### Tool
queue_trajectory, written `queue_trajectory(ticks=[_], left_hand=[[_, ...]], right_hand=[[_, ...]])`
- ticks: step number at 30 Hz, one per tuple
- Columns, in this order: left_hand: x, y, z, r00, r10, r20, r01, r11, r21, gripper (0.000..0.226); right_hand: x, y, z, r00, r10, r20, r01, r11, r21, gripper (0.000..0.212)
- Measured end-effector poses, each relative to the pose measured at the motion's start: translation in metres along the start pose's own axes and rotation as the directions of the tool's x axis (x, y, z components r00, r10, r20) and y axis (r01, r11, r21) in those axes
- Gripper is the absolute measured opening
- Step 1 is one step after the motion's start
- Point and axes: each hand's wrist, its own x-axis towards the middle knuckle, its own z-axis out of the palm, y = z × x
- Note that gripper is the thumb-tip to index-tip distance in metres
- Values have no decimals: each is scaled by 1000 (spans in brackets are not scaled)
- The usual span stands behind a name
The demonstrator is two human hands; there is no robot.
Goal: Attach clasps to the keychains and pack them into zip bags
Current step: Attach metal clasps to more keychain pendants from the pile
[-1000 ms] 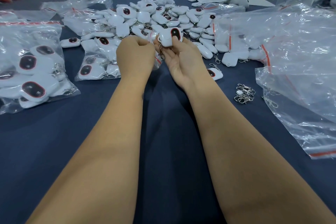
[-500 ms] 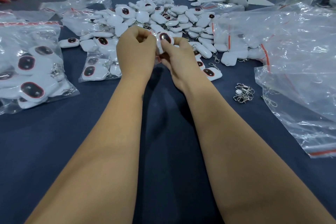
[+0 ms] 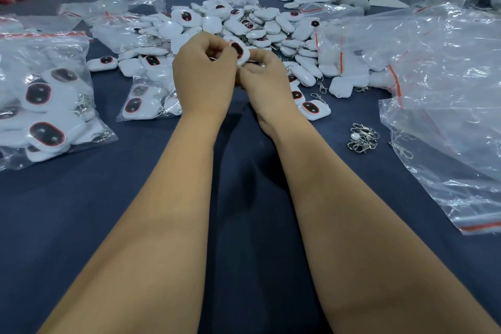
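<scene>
Nearest the camera, two bare forearms run up over the dark blue cloth-covered table (image 3: 81, 211) and meet above its middle. The left hand (image 3: 204, 73) is curled into a loose fist, its fingertips pinching the near edge of a white rounded plastic keychain with a dark red-rimmed oval window (image 3: 240, 50); the right hand (image 3: 264, 76) is also curled, thumb and forefinger closed just beneath that keychain, most likely on its ring or a clasp, though the fingers hide what they pinch. The keychain stands tilted between the two hands, its long axis leaning away and to the right, window toward the camera, so the attachment point lies at its lower end, nearer the right hand. To the right, well apart, a small heap of loose silver metal clasps (image 3: 363, 138) lies beside crumpled clear zip bags with red seal strips (image 3: 447, 89). On the left sit filled clear bags of keychains (image 3: 46, 100). Beyond the hands spreads the large pile of white keychains (image 3: 252, 22) waiting for clasps.
</scene>
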Motion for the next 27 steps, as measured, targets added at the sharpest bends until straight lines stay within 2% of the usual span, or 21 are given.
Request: queue_trajectory(ticks=[2,4,6,8,10,13,14,16,17,18,21,24,27], left_hand=[[0,0,1,1000,2,-3,-2,1000,-4,10],[0,0,0,999,32,-31,-32,999,-10,15],[0,0,-1,996,66,-63,-68,997,-23,15],[0,-1,-1,994,76,-78,-79,996,-35,11],[0,-2,1,994,88,-70,-89,996,-5,9],[-1,-5,2,993,110,-39,-107,991,76,6],[-1,-6,3,994,111,-19,-109,989,103,7],[-2,-9,4,994,98,38,-104,974,200,12],[-2,-10,5,994,82,76,-99,956,276,16],[-1,-12,5,991,58,120,-98,930,355,21],[1,-17,4,974,8,228,-134,827,545,31],[2,-21,2,962,12,274,-206,694,690,33],[2,-22,-1,971,-26,237,-171,615,770,26]], right_hand=[[0,-1,-1,999,-23,22,24,999,-37,26],[-1,-2,0,994,-48,96,64,984,-167,17],[-2,-3,3,990,-14,139,52,959,-280,22],[-2,-5,6,991,22,135,29,930,-368,29],[-3,-7,7,993,35,114,26,873,-486,24],[-2,-2,1,996,-29,88,77,790,-608,24],[-3,0,0,992,-70,105,123,734,-668,25],[-2,5,-3,976,-96,194,216,509,-833,18],[1,9,-3,969,-110,222,247,416,-875,19],[3,10,-4,964,-144,223,262,373,-890,23],[7,7,-9,958,-281,53,173,424,-889,25],[7,8,-16,976,-216,-25,56,361,-931,41],[5,9,-17,986,-166,-13,31,262,-965,44]])
